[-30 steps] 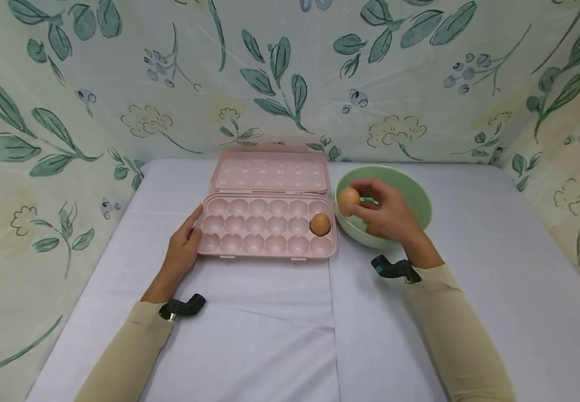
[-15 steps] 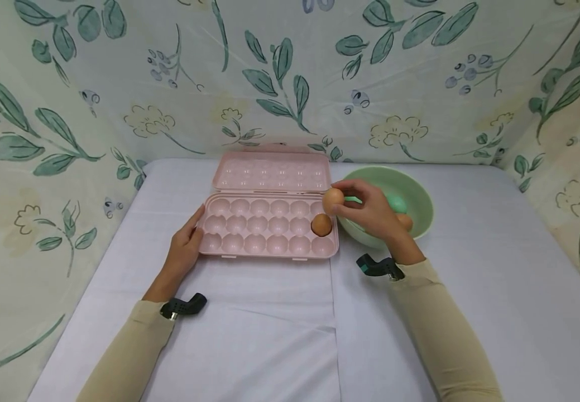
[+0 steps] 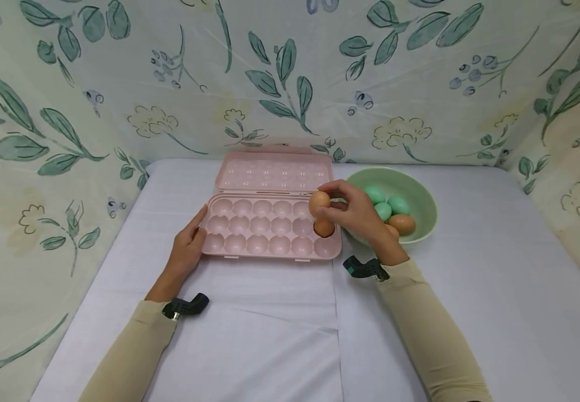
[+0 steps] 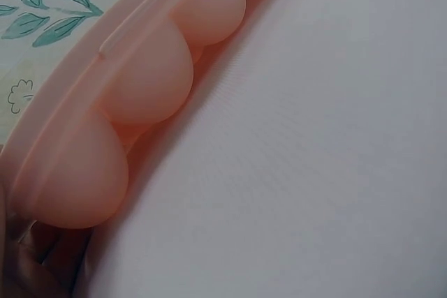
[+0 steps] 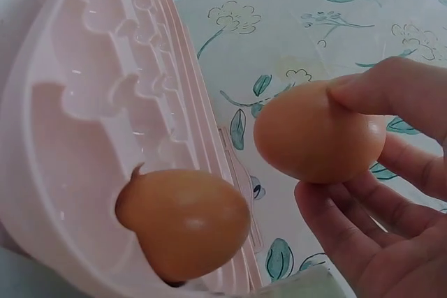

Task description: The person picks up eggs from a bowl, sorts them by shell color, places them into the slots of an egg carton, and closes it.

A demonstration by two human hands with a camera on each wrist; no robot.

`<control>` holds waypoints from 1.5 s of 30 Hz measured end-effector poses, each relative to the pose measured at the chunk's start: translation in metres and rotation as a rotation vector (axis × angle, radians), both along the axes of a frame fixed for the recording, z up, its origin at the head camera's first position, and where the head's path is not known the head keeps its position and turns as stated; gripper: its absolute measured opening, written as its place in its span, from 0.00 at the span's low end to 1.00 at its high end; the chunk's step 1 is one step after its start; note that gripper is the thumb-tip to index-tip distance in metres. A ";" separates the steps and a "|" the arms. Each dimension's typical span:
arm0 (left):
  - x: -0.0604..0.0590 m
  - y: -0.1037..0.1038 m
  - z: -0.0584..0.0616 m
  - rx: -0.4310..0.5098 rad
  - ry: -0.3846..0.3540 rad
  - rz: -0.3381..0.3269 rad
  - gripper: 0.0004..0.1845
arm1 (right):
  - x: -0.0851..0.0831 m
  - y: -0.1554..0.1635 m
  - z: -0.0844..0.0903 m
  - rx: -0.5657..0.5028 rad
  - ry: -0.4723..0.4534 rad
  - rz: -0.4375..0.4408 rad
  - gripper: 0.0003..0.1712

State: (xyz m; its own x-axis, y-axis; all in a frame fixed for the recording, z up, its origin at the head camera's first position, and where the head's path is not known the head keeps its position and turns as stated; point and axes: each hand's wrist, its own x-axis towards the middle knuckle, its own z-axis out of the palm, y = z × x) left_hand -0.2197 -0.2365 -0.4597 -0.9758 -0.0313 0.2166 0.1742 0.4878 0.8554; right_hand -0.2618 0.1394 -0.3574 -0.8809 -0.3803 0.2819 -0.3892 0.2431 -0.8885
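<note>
Main hazard, in my judgement: the held egg (image 3: 319, 203) hangs above the back right corner of the pink egg tray (image 3: 259, 225), close to the seated egg (image 3: 324, 228) at the right end of the middle row; any sideways drift could knock the two shells together. Second: the shell looks smooth and sits only in fingertips, so a slack pinch could drop it; too hard a squeeze might crack it, if real (cannot confirm). Third: the tray might slide if bumped without support. Fingers, right hand (image 3: 355, 215): parted by the egg's girth, thumb and fingers pinching it from opposite sides; right wrist view shows a gap between it and the seated egg. Left hand (image 3: 184, 248): against the tray's left end, touching; whether its fingers curl beneath, cannot tell. Also noted: lid (image 3: 274, 170) laid open behind the tray, on the white-covered desk (image 3: 269, 324); green bowl (image 3: 424, 218) just beside, to the right, containing green eggs (image 3: 398, 205) and brown eggs (image 3: 402, 224).
</note>
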 end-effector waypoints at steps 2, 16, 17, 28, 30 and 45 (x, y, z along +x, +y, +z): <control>0.000 0.001 0.001 0.000 -0.002 0.000 0.28 | -0.005 0.000 -0.008 0.000 0.001 -0.006 0.26; 0.000 0.002 0.004 -0.016 -0.029 0.012 0.28 | -0.007 -0.011 -0.016 0.139 0.068 -0.074 0.24; 0.000 0.001 0.004 -0.015 -0.029 0.012 0.28 | -0.007 -0.011 -0.016 0.150 0.072 -0.079 0.24; 0.001 0.002 0.005 -0.022 -0.025 0.010 0.27 | -0.007 -0.016 -0.021 0.227 0.105 -0.069 0.25; 0.001 0.002 0.005 -0.022 -0.022 0.009 0.27 | -0.007 -0.017 -0.021 0.244 0.117 -0.066 0.26; 0.001 0.003 0.005 -0.003 -0.039 0.010 0.27 | -0.005 -0.023 -0.027 0.360 0.214 -0.072 0.23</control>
State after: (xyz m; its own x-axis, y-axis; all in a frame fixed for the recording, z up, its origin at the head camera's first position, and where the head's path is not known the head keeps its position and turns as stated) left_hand -0.2191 -0.2333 -0.4543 -0.9830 -0.0407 0.1789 0.1360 0.4923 0.8597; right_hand -0.2668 0.1169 -0.3847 -0.8448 -0.4272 0.3221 -0.5265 0.5567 -0.6426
